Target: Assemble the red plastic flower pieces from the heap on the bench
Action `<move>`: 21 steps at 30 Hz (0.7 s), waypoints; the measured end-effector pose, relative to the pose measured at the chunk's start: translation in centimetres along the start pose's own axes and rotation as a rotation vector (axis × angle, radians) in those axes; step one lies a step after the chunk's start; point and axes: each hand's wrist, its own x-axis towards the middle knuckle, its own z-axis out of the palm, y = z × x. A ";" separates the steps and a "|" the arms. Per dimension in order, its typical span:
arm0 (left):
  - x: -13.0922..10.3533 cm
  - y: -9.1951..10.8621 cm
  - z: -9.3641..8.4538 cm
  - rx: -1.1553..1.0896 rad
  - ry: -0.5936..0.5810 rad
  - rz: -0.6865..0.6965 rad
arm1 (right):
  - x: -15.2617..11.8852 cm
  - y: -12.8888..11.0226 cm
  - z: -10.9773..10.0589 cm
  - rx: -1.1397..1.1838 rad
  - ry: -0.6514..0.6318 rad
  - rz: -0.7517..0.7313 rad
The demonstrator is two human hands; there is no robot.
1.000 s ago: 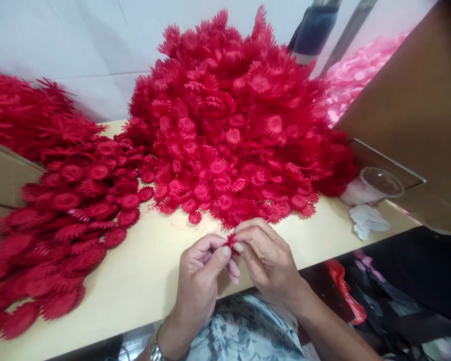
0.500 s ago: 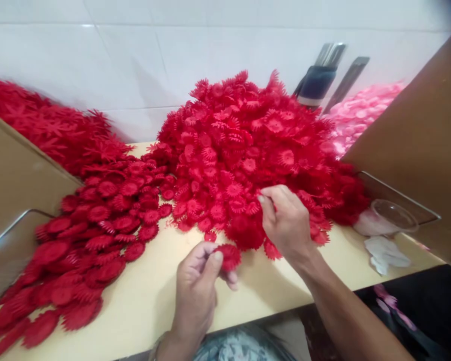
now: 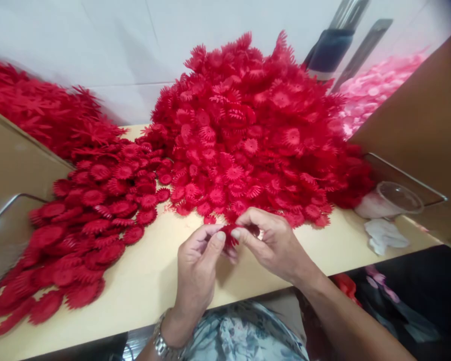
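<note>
The left hand [image 3: 196, 260] pinched a red fringed piece [image 3: 229, 234] between thumb and fingers. The right hand [image 3: 272, 245] gripped its other side, just before the red heap [image 3: 244, 135].

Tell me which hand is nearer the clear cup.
Right. The right hand holds the red piece, left of the clear cup; the left hand is farther left, on that piece's other side.

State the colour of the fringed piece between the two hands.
The fringed piece is red, seen in the head view.
</note>
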 end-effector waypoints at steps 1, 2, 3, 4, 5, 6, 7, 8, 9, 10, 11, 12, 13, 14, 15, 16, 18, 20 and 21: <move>0.0 0.0 0.2 -0.044 -0.024 -0.023 | -0.1 0.1 0.3 0.008 0.020 0.011; -0.1 0.0 0.5 -0.077 -0.036 -0.041 | -0.3 0.2 0.5 0.022 0.030 0.024; -0.1 0.0 0.7 -0.101 -0.035 -0.052 | -0.4 0.2 0.7 0.038 0.038 0.037; 0.0 0.0 0.9 -0.115 -0.024 -0.063 | -0.6 0.2 0.8 0.060 0.039 0.048; 0.0 0.0 1.0 -0.126 -0.006 -0.072 | -0.7 0.2 0.9 0.092 0.031 0.057; 0.1 0.0 1.1 -0.135 0.022 -0.081 | -0.9 0.2 0.9 0.124 0.011 0.064; 0.1 0.1 1.1 -0.147 0.055 -0.091 | -1.0 0.2 0.9 0.149 -0.013 0.070; 0.2 0.1 1.0 -0.155 0.089 -0.103 | -1.1 0.3 0.8 0.160 -0.027 0.070; 0.2 0.1 0.9 -0.157 0.123 -0.113 | -1.3 0.4 0.6 0.155 -0.029 0.067; 0.2 0.1 0.8 -0.146 0.157 -0.120 | -1.4 0.5 0.4 0.133 -0.013 0.063; 0.2 0.1 0.7 -0.124 0.184 -0.121 | -1.5 0.6 0.3 0.103 0.020 0.058; 0.1 0.1 0.5 -0.094 0.201 -0.120 | -1.6 0.7 0.1 0.073 0.060 0.051; 0.0 0.0 0.4 -0.063 0.207 -0.115 | -1.7 0.8 0.0 0.052 0.090 0.046; -0.1 0.0 0.4 -0.034 0.205 -0.107 | -1.8 0.8 -0.1 0.038 0.103 0.041; -0.2 -0.1 0.3 -0.010 0.195 -0.098 | -1.9 0.8 -0.1 0.030 0.106 0.033; -0.3 -0.2 0.3 0.011 0.176 -0.090 | -2.0 0.7 -0.1 0.023 0.108 0.019; -0.4 -0.3 0.2 0.049 0.137 -0.072 | -2.1 0.3 0.0 0.004 0.111 -0.028; -0.4 -0.5 0.1 0.091 0.116 -0.061 | -2.0 -0.1 0.2 -0.013 0.127 -0.088; -0.4 -0.6 0.1 0.106 0.115 -0.059 | -2.0 -0.2 0.4 -0.016 0.129 -0.110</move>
